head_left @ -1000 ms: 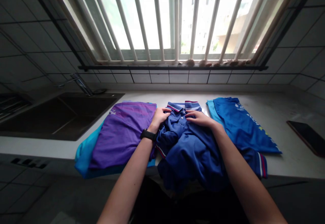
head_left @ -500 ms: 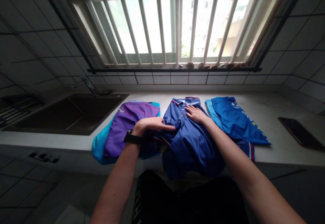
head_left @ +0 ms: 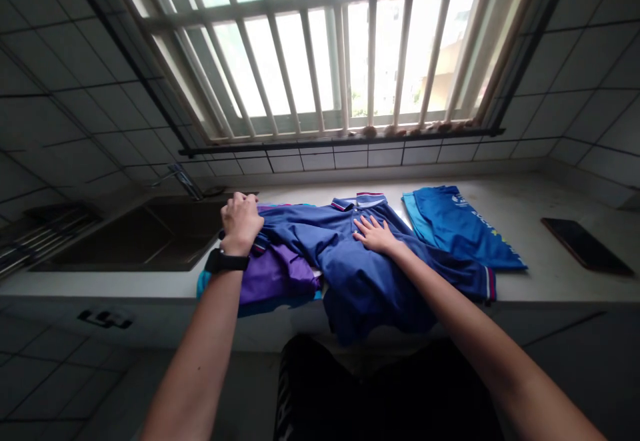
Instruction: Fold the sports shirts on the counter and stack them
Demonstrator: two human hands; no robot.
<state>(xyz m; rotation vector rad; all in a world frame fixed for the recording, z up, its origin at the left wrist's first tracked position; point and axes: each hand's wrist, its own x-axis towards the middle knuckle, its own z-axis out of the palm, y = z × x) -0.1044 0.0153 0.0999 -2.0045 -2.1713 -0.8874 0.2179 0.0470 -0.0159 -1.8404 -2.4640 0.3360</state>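
- The navy polo shirt lies across the middle of the pale counter, collar towards the window, its lower end drooping over the front edge.
- The left hand, a black watch at its wrist, has its fingers curled round the end of one sleeve, gripping the cloth out to the side.
- The right hand grips nothing; it rests flat, fingers spread, on the shirt's chest just below the collar, and its forearm hides part of the cloth.
- That drawn-out sleeve crosses over a purple garment, which sits on bright blue cloth and takes up the counter on that side.
- Just beyond the left hand is the dark sink, with a tap behind it and a wire rack farther left.
- On the other side, the shirt's second sleeve, with its striped cuff, runs along the near side of a folded blue garment with pale lettering.
- A dark phone lies farther right, well apart from both hands.
- Small roundish objects line the sill below the window bars.
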